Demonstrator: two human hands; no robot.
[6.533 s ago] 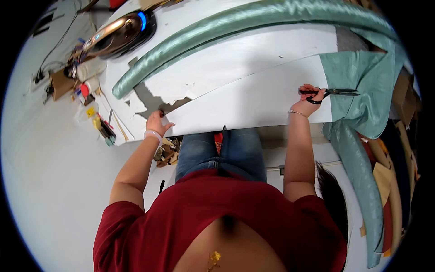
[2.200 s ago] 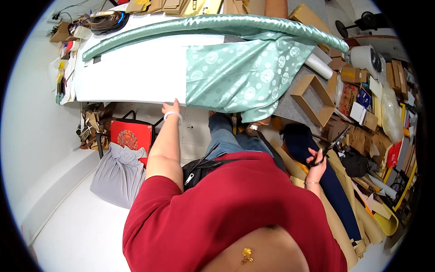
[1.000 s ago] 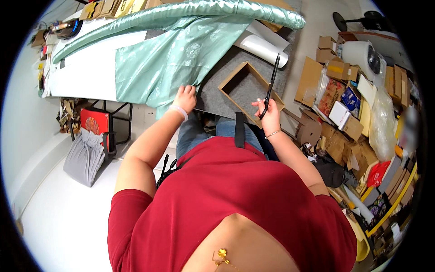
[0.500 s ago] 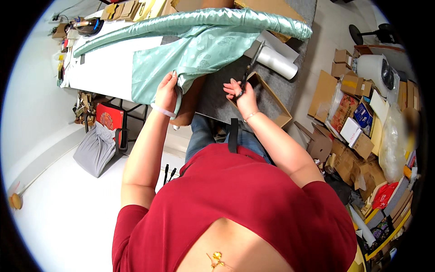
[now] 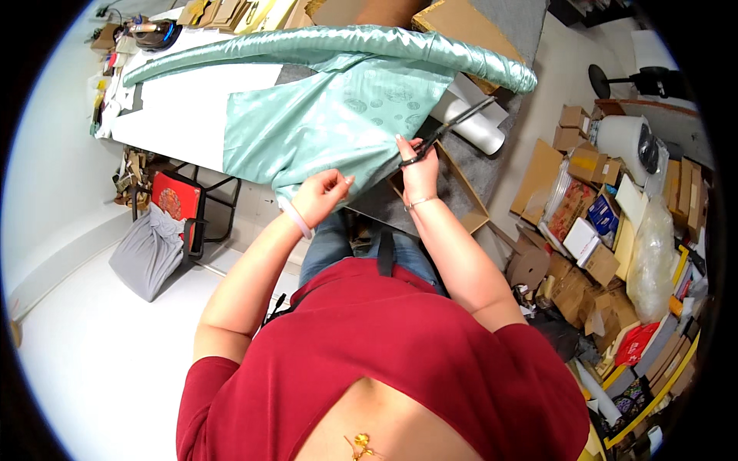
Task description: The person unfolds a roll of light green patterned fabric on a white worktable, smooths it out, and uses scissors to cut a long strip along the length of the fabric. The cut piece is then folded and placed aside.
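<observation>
My left hand (image 5: 323, 196) is closed, fingers curled at the lower edge of the shiny mint-green patterned fabric (image 5: 315, 115), apparently pinching it. My right hand (image 5: 420, 169) grips black scissors (image 5: 469, 111), blades pointing up and right, just right of the fabric's lower part. The fabric lies over a white sheet (image 5: 173, 134) on the table, with a long rolled green piece (image 5: 269, 48) along the top. A white roll (image 5: 473, 131) sits right of the fabric. Below it, an open brown cardboard tray (image 5: 480, 215) is partly hidden by my right hand and the fabric.
An iron (image 5: 154, 34) and stacked cardboard pieces (image 5: 211, 14) are at the table's back left. Below the table stand a red chair (image 5: 177, 196) and a grey cloth bundle (image 5: 146, 261). Boxes (image 5: 576, 300) and a clear plastic bundle (image 5: 649, 269) crowd the right side.
Since half a second ago my left hand has moved down and right, and the fabric spreads further over the grey surface and tray. My right hand has shifted slightly, scissors tilting further right.
</observation>
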